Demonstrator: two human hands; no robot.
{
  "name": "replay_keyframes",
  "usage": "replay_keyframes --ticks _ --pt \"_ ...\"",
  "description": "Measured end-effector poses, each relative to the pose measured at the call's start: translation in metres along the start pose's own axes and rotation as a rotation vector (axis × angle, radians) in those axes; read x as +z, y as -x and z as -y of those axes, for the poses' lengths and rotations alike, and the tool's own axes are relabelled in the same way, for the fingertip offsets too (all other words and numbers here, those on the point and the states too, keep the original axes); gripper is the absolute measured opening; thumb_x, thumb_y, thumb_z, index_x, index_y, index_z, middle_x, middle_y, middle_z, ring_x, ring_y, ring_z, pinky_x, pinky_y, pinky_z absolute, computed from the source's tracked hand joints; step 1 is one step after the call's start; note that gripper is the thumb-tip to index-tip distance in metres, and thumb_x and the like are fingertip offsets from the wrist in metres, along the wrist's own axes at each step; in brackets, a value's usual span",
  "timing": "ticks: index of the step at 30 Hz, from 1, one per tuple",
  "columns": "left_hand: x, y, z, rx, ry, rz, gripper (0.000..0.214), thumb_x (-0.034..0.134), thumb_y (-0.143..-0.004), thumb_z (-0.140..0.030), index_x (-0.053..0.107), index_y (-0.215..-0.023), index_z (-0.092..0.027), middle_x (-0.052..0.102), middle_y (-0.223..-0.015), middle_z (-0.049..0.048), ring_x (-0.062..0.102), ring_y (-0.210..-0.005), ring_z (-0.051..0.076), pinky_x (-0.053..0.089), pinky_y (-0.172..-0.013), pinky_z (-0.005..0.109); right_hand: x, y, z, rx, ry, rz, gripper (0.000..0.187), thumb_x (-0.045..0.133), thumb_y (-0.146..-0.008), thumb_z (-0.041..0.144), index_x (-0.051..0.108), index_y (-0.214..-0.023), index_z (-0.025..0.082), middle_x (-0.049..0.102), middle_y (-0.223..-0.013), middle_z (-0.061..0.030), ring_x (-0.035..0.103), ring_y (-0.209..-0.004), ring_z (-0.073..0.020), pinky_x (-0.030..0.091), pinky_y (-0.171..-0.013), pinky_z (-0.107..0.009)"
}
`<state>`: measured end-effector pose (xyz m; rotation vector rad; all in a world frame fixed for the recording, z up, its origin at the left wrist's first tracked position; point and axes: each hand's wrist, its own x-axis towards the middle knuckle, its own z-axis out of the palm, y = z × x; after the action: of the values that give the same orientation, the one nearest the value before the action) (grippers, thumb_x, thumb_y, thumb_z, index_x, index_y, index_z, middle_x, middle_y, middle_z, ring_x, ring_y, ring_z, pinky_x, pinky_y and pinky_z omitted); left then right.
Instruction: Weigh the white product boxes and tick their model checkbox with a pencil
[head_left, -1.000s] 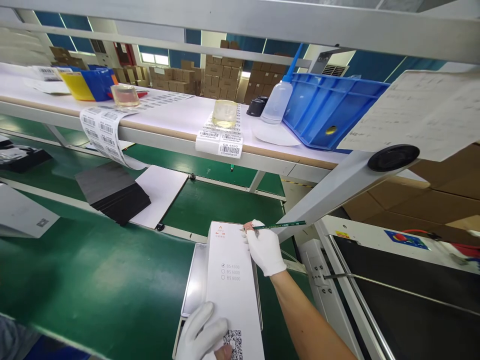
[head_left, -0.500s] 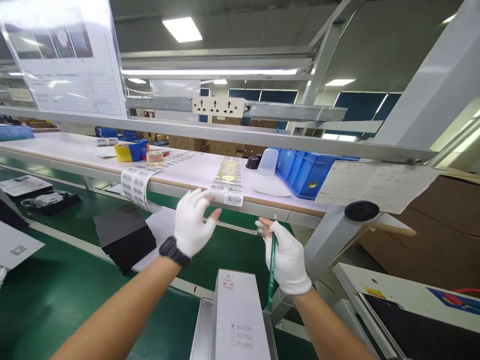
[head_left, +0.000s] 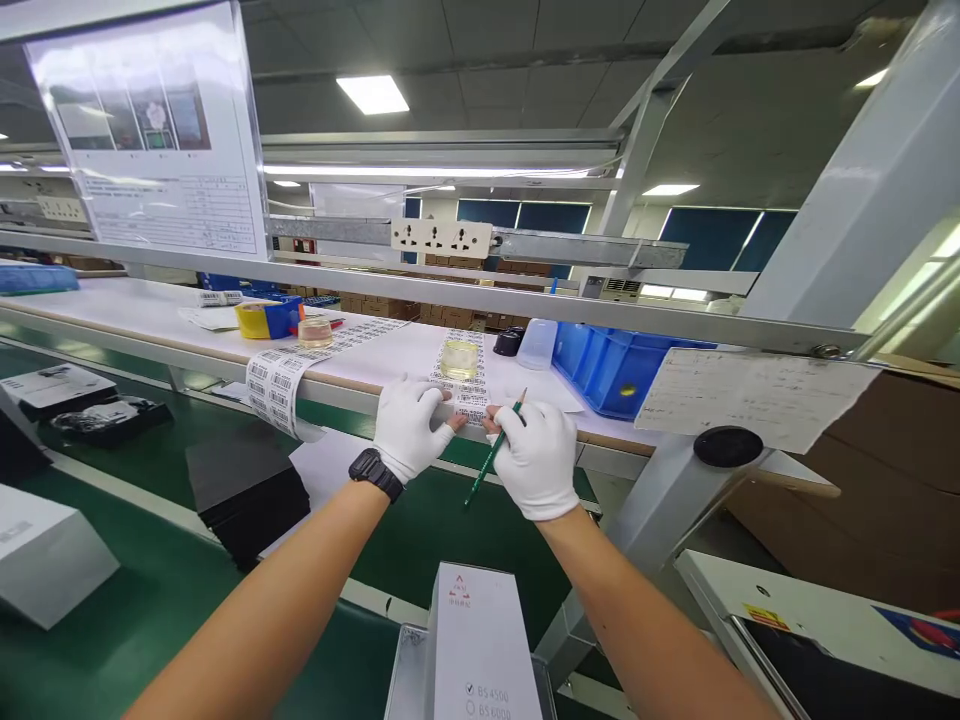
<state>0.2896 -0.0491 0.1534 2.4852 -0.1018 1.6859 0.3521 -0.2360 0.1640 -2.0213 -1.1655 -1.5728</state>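
Note:
A strip of barcode labels hangs over the front edge of the white shelf, with a clear yellowish roll of tape resting on it. My left hand, in a white glove with bare fingertips, has thumb and forefinger at the strip's left edge. From the right, my right hand, gloved alike, touches the strip's lower end with its fingertips. It also holds a green pencil, slanting with the point up. Below the hands, a white box marked BS4500 lies in a metal holder.
A blue bin and a handwritten sheet are at the right. Another label strip, a tape dispenser and black cards are on the left. A metal rail crosses above the shelf.
Both hands have moved in to the label strip's lower end, the right one up and left. The pencil has swung from near upright to slanting. The view has tilted up a little.

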Motion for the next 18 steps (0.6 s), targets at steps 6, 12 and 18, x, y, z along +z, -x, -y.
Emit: replay_keyframes --ticks 6,12,18 --pt "-0.004 -0.005 0.000 -0.047 0.003 0.072 0.034 0.067 -0.082 -0.052 0.067 -0.091 -0.020 0.072 -0.100 0.0096 0.066 -0.101 0.028 0.045 -0.102 0.049 0.000 -0.007 0.003 -0.046 0.037 -0.019 0.018 0.053 -0.085 0.010 0.068 -0.081 0.019 0.056 -0.072 -0.0067 0.048 -0.078 -0.0234 0.027 -0.066 -0.037" --pt "-0.037 0.011 -0.001 0.059 0.030 0.243 0.063 0.077 -0.074 -0.050 0.060 -0.123 -0.013 0.062 -0.134 0.0171 0.050 -0.134 0.038 0.038 -0.115 0.056 -0.035 0.035 0.032 0.234 -0.459 0.040 0.020 0.047 -0.096 0.018 0.066 -0.090 0.019 0.066 -0.085 -0.0067 0.059 -0.079 -0.0197 0.044 -0.075 -0.034" --pt "-0.113 0.186 -0.080 -0.118 0.258 0.511 0.056 0.059 -0.088 -0.048 0.052 -0.140 -0.027 0.055 -0.147 0.0122 0.046 -0.141 0.035 0.046 -0.111 0.062 -0.090 0.152 0.035 1.212 -0.796 0.386 0.033 0.063 -0.084 0.049 0.061 -0.074 0.018 0.058 -0.067 -0.0033 0.053 -0.061 -0.0170 0.045 -0.057 -0.028"
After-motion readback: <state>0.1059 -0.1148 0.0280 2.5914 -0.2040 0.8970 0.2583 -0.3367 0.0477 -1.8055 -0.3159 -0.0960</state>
